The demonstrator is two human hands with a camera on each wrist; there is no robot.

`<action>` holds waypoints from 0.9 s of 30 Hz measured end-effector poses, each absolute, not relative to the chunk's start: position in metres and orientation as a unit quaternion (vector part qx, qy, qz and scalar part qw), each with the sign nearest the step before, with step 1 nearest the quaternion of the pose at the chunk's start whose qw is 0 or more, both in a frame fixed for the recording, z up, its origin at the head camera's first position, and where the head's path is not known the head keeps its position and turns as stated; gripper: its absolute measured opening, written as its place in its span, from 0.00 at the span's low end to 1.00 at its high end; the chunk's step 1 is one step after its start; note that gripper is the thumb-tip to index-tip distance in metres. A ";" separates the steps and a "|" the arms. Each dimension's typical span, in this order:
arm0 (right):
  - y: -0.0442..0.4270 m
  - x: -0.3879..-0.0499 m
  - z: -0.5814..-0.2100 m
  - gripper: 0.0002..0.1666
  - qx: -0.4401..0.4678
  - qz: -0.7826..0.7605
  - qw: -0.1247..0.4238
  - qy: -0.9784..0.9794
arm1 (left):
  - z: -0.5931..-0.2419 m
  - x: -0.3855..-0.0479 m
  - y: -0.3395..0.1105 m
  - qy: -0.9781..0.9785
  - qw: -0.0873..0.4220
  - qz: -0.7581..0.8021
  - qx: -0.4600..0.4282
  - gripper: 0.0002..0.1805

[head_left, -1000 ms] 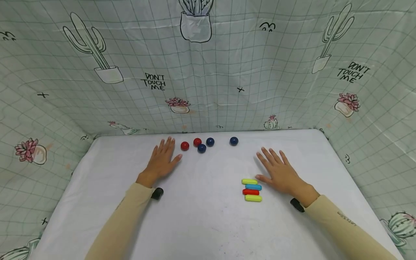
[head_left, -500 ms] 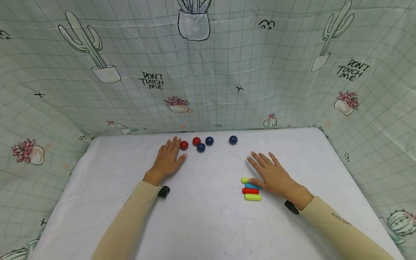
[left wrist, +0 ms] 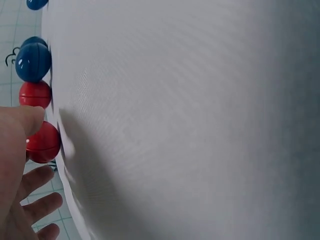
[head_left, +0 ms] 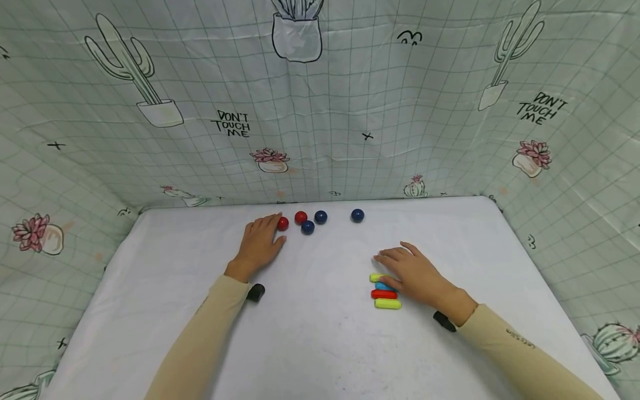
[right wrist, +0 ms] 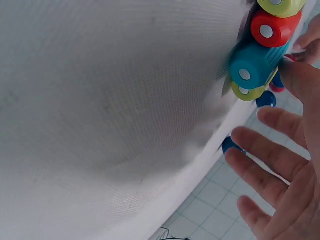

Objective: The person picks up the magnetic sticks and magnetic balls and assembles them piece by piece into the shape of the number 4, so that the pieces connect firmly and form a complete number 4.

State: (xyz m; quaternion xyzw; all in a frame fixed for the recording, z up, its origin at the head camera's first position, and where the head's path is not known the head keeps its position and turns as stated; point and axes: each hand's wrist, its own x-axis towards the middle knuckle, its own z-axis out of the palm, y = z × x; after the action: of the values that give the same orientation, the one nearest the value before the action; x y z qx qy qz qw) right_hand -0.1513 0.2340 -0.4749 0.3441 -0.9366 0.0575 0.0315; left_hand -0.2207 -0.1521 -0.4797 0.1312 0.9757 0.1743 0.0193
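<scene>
My left hand (head_left: 257,243) is beside the nearer red ball (head_left: 283,224), fingers loosely bent at its far left and thumb apart. In the left wrist view the thumb partly covers this glossy, seamed ball (left wrist: 45,145). My right hand (head_left: 417,278) hovers at a row of short plastic sticks, fingers spread and slightly bent. Its thumb lies over the blue stick (head_left: 384,286), beside the far yellow-green stick (head_left: 376,277); contact cannot be told. A red stick (head_left: 384,294) and a near yellow-green stick (head_left: 387,304) follow. The right wrist view shows a white dot on the blue stick's end (right wrist: 250,65).
A second red ball (head_left: 300,217) and two dark blue balls (head_left: 307,227) sit to the right of my left hand. Another dark blue ball (head_left: 357,215) stands apart along the back edge. A printed cloth (head_left: 320,122) rises behind the white table (head_left: 300,333).
My left hand has moved right, up to the red ball, its fingers bending. My right hand has shifted left over the sticks, and its fingers have bent. Balls and sticks stay put.
</scene>
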 end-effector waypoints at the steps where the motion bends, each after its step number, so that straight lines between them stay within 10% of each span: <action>1: 0.234 -0.152 -0.475 0.27 0.348 0.059 0.034 -0.935 | -0.479 -0.221 -0.152 0.976 0.014 0.175 0.130 0.34; 27: 0.230 -0.161 -0.477 0.13 0.393 0.073 0.049 -0.915 | -0.477 -0.207 -0.146 0.974 -0.033 0.190 0.119 0.22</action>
State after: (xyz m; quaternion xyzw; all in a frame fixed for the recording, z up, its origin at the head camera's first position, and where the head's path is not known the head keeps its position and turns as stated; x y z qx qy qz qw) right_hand -0.1607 0.2297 -0.4767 0.3935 -0.9152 0.0729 0.0485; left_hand -0.2074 -0.1462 -0.4772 0.1193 0.9740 0.1898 -0.0331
